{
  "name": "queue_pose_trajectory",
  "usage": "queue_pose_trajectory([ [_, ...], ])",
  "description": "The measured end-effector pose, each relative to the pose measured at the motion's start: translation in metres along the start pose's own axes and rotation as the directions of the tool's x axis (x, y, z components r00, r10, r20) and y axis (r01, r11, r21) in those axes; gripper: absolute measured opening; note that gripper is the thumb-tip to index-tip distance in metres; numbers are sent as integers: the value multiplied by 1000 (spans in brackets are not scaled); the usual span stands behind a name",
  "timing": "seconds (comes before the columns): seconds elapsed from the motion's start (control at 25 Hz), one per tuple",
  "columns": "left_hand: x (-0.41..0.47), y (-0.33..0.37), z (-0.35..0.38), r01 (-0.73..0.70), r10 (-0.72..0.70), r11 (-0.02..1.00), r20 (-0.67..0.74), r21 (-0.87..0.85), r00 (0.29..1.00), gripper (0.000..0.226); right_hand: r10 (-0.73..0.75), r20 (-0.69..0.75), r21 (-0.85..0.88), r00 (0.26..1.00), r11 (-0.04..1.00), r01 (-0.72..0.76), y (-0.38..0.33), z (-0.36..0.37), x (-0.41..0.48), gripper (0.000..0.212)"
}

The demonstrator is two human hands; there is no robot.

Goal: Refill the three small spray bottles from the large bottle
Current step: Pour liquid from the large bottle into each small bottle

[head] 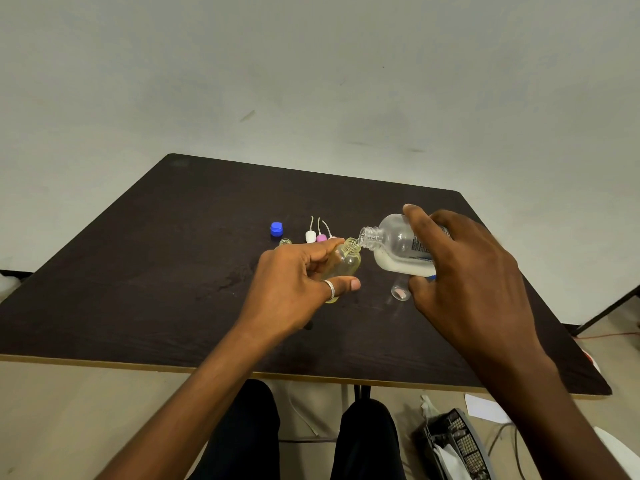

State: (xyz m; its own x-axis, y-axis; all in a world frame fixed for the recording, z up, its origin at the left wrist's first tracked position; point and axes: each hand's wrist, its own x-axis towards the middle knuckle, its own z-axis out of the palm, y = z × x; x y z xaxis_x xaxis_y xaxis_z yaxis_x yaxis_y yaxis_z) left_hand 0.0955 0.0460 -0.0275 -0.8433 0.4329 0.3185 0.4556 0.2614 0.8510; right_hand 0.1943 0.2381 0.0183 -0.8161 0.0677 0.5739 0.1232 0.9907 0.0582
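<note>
The dark desk is seen from above. Over its middle the large bottle is gripped by the right hand, fingers wrapped over its labelled body and thumb underneath. It is tipped almost level, its long axis running right to left and its open neck pointing left. Whitish liquid is pooled along the low side of its belly and, as far as can be judged, has not reached the neck.

The left hand is curled round a small bottle, pinched between thumb and fingers and leaned to the right, so its threaded mouth sits just below and beside the big bottle's mouth. Everything turns on that meeting: the two openings are nearly touching, and more tilt from the right hand is probably needed for a pour.

A second small bottle is glimpsed behind the left hand, and a third, clear one under the right hand. Three spray tops are laid just behind the pour, with a blue cap to their left.
</note>
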Motion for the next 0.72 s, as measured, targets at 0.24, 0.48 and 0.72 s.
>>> queue_pose_trajectory([
  [0.24, 0, 0, 1, 3, -3, 1000, 0, -5, 1000, 60, 0, -3, 5, 1000, 1000, 0, 0, 0, 0, 83],
  [0.48, 0, 0, 0, -3, 3, 1000, 3, -3, 1000, 61, -1, -1, 2, 1000, 1000, 1, 0, 0, 0, 83],
  [0.72, 0, -1, 1, -9, 9, 1000, -3, -3, 1000, 58, 0, -6, -17, 1000, 1000, 0, -1, 1, 0, 82],
])
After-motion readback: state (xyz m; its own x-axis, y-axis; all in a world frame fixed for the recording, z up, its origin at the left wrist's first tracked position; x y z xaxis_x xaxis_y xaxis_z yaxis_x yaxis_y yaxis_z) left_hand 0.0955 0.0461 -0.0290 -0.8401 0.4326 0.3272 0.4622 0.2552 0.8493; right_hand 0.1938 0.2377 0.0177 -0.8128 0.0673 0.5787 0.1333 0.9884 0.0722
